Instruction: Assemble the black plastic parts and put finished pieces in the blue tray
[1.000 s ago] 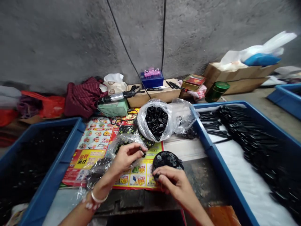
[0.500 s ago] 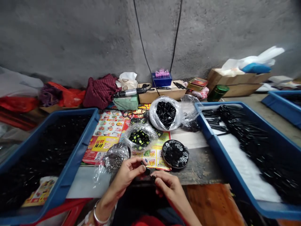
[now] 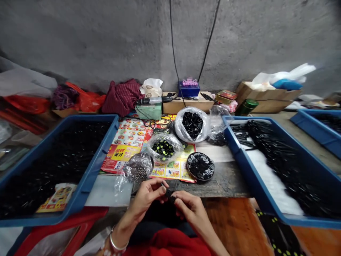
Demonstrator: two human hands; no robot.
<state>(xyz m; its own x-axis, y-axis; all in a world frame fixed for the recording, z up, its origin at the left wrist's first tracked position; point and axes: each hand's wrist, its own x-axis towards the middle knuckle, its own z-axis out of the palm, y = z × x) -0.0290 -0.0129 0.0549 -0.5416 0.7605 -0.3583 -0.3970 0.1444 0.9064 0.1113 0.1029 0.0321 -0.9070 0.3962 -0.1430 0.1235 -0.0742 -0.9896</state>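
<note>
My left hand pinches a small black part between thumb and fingers, just off the table's front edge. Right beside it, my right hand grips another small black piece, and the two pieces appear to touch. Their exact shape is too small and dark to make out. Beyond the hands are a round dish of flat black discs, a plastic bag of black pieces with yellow-green spots, and a bag of small metal parts. A larger bag holds glossy black pieces.
Blue trays full of black parts flank the work spot. Newsprint covers part of the table. Along the wall stand a cardboard box, a green tin and a maroon cloth. A red stool is at lower left.
My right hand's piece has come up against the black part in my left hand; a gap showed between them before. The camera view has shifted slightly.
</note>
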